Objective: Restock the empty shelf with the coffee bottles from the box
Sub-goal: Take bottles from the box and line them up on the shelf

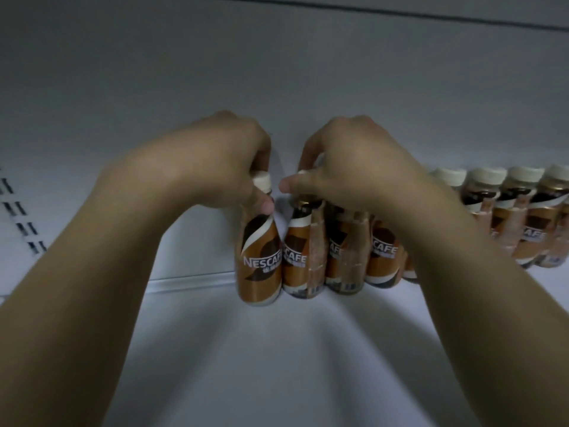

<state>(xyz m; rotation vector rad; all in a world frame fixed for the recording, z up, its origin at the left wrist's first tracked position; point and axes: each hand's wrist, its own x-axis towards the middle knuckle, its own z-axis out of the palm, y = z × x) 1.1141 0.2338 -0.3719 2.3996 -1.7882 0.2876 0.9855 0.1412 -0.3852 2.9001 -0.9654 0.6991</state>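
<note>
Clearly, the leftmost coffee bottle [260, 257] is seen standing upright on the white shelf [277, 349], its brown label marked NESCAFE turned toward the camera and its cream cap [262, 181] showing just under the fingers. It is gripped at the neck by the left hand [224, 161], whose thumb is pressed against the shoulder of the bottle below the cap while the other fingers are curled over the top from behind. Just beside it, to the right, the second coffee bottle [300, 260] is set upright, touching or nearly touching the first at the base. Its top is covered by the right hand [348, 167], which is closed down over the cap with the thumb stretched leftward toward the first bottle; only a sliver of the cap is visible under the fingers, so the exact hold cannot be fully made out.

Further right, a row of more bottles [381, 257] is lined up against the back wall [277, 72], partly hidden behind the right forearm, and the row is continued toward the right edge by several bottles with cream caps [486, 175]. All are upright and packed close together. To the left of the held bottle the shelf is bare, and a slotted upright rail [21, 223] is seen at the far left edge. The box is not in view.
</note>
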